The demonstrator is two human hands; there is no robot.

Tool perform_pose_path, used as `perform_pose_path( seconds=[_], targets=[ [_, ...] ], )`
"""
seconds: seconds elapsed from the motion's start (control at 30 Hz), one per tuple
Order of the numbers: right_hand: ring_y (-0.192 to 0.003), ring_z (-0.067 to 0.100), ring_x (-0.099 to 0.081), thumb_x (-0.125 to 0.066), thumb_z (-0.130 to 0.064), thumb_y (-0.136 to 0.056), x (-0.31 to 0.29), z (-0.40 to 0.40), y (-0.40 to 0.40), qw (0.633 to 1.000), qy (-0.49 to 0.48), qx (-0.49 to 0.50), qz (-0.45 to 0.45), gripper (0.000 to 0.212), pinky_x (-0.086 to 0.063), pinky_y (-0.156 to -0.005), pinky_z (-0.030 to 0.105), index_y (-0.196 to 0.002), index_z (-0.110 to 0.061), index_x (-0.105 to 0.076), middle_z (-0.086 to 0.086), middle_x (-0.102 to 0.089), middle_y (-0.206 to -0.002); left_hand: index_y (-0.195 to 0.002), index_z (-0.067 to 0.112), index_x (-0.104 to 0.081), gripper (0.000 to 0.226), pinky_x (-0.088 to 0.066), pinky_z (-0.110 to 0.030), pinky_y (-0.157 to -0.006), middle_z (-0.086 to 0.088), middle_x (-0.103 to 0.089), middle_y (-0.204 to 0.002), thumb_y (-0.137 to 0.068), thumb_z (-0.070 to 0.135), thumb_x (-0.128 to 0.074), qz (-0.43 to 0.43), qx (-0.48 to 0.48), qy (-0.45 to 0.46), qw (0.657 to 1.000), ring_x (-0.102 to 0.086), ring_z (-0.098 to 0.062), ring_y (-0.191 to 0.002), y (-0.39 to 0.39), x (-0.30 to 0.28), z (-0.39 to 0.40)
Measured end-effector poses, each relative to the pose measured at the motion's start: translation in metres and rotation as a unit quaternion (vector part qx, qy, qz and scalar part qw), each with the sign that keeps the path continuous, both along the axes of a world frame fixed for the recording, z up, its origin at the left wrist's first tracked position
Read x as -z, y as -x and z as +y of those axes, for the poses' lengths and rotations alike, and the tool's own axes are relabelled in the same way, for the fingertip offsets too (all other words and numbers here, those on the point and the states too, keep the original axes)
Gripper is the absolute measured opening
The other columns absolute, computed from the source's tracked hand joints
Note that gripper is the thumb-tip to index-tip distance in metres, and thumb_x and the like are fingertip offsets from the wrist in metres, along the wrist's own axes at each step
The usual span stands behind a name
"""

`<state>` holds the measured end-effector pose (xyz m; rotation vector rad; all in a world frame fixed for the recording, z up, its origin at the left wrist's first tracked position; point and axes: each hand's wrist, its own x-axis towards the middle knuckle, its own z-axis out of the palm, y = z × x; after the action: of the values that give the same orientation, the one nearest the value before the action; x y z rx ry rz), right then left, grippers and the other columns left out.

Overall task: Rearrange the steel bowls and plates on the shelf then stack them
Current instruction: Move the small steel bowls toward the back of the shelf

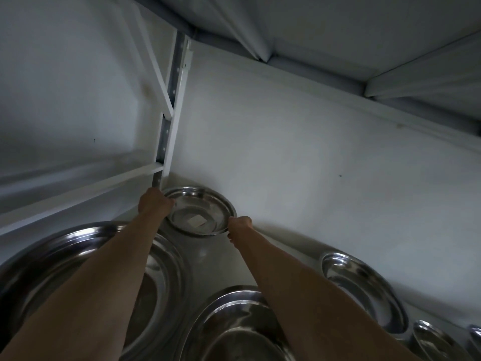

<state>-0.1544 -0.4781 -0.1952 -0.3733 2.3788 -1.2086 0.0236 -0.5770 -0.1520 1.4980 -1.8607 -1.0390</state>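
A small steel plate (200, 211) with a pale sticker in its middle sits at the back left corner of the shelf (208, 259). My left hand (154, 204) grips its left rim and my right hand (239, 225) grips its right rim. A very large steel basin (78, 261) lies at the near left under my left forearm. Under my right forearm at the near middle is another large steel bowl (234, 324). Along the right wall stand a medium steel bowl (364, 287) and a smaller bowl (434, 342).
A white slotted upright (169, 118) of the shelf frame rises just behind my left hand. The white back wall (312, 165) stands close behind the plate. An upper shelf (338, 35) hangs overhead. One more bowl edge (476, 337) shows at the far right.
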Motion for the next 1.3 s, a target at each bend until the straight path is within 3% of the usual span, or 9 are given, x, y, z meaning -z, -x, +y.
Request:
perform_pose_path(
  seconds=[0.13, 0.27, 0.4, 0.57, 0.77, 0.97, 1.07, 1.2, 1.3],
  targets=[
    [-0.070, 0.029, -0.058, -0.050, -0.013, -0.091, -0.006, 0.005, -0.003, 1.000, 0.012, -0.008, -0.016, 0.014, -0.046, -0.053, 0.029, -0.100, -0.003, -0.052, 0.019, -0.062, -0.090, -0.120, -0.008, -0.056, 0.053, -0.049, -0.038, -0.089, -0.026, -0.063, -0.120, -0.081, 0.025, -0.073, 0.005, -0.020, -0.014, 1.000, -0.061, -0.039, -0.111, 0.003, 0.005, -0.003],
    [-0.074, 0.031, -0.068, -0.052, -0.003, -0.088, -0.008, 0.011, -0.009, 1.000, 0.018, -0.012, -0.023, 0.021, -0.061, -0.073, 0.040, -0.107, 0.004, -0.058, 0.025, -0.070, -0.097, -0.121, -0.010, -0.054, 0.047, -0.047, -0.038, -0.090, -0.028, -0.061, -0.122, -0.084, 0.015, -0.070, 0.018, -0.037, -0.027, 0.999, -0.059, -0.040, -0.113, 0.006, 0.007, -0.002],
    [-0.052, 0.022, -0.056, -0.051, 0.005, -0.085, -0.017, 0.020, -0.011, 1.000, 0.003, -0.011, -0.023, 0.015, -0.044, -0.040, 0.025, -0.100, 0.002, -0.053, 0.021, -0.065, -0.084, -0.117, -0.011, -0.055, 0.035, -0.048, -0.037, -0.086, -0.029, -0.061, -0.118, -0.086, 0.004, -0.063, 0.020, -0.053, -0.031, 0.998, -0.060, -0.040, -0.109, 0.007, 0.010, 0.000],
    [-0.046, 0.020, -0.051, -0.050, 0.006, -0.087, -0.030, 0.030, -0.014, 0.999, 0.028, 0.008, -0.038, 0.007, -0.034, -0.030, 0.014, -0.090, 0.000, -0.051, 0.019, -0.060, -0.076, -0.117, -0.011, -0.055, 0.034, -0.049, -0.035, -0.080, -0.029, -0.062, -0.114, -0.087, 0.003, -0.062, 0.035, -0.056, -0.034, 0.997, -0.063, -0.039, -0.102, 0.009, 0.009, 0.004],
    [-0.055, 0.022, -0.058, -0.051, 0.009, -0.085, -0.047, 0.040, -0.013, 0.995, 0.082, 0.025, -0.048, 0.015, -0.055, -0.060, 0.033, -0.098, 0.001, -0.055, 0.016, -0.058, -0.071, -0.119, -0.008, -0.057, 0.041, -0.052, -0.037, -0.088, -0.026, -0.064, -0.117, -0.083, 0.009, -0.067, 0.053, -0.040, -0.025, 0.997, -0.063, -0.037, -0.107, 0.008, -0.007, 0.009],
    [-0.075, 0.032, -0.065, -0.048, 0.007, -0.085, -0.064, 0.063, -0.010, 0.990, 0.111, 0.068, -0.049, 0.012, -0.060, -0.082, 0.045, -0.095, 0.000, -0.049, 0.018, -0.058, -0.076, -0.110, -0.006, -0.064, 0.030, -0.054, -0.035, -0.085, -0.021, -0.069, -0.108, -0.085, 0.011, -0.064, 0.068, -0.024, 0.002, 0.997, -0.067, -0.034, -0.101, 0.015, -0.029, 0.029],
    [-0.089, 0.036, -0.070, -0.049, 0.005, -0.085, -0.071, 0.081, -0.009, 0.990, 0.103, 0.089, -0.043, 0.025, -0.059, -0.085, 0.050, -0.110, 0.003, -0.054, 0.021, -0.062, -0.086, -0.104, -0.005, -0.066, 0.023, -0.056, -0.036, -0.084, -0.020, -0.070, -0.103, -0.085, 0.009, -0.064, 0.082, -0.007, 0.000, 0.997, -0.068, -0.032, -0.095, 0.022, -0.038, 0.045],
    [-0.099, 0.036, -0.069, -0.048, 0.005, -0.090, -0.083, 0.111, -0.009, 0.988, 0.104, 0.112, -0.034, 0.024, -0.057, -0.091, 0.046, -0.113, 0.008, -0.053, 0.013, -0.052, -0.066, -0.094, -0.005, -0.069, 0.016, -0.053, -0.032, -0.076, -0.013, -0.068, -0.086, -0.086, 0.007, -0.062, 0.091, 0.018, 0.007, 0.996, -0.064, -0.025, -0.080, 0.032, -0.049, 0.071],
    [-0.095, 0.035, -0.069, -0.049, 0.004, -0.091, -0.091, 0.133, -0.010, 0.983, 0.119, 0.137, -0.039, 0.024, -0.059, -0.086, 0.044, -0.113, 0.006, -0.056, 0.021, -0.065, -0.088, -0.087, 0.000, -0.071, 0.012, -0.051, -0.033, -0.072, -0.014, -0.067, -0.080, -0.083, 0.006, -0.061, 0.091, 0.031, 0.016, 0.995, -0.062, -0.026, -0.075, 0.039, -0.055, 0.088]
  ],
)
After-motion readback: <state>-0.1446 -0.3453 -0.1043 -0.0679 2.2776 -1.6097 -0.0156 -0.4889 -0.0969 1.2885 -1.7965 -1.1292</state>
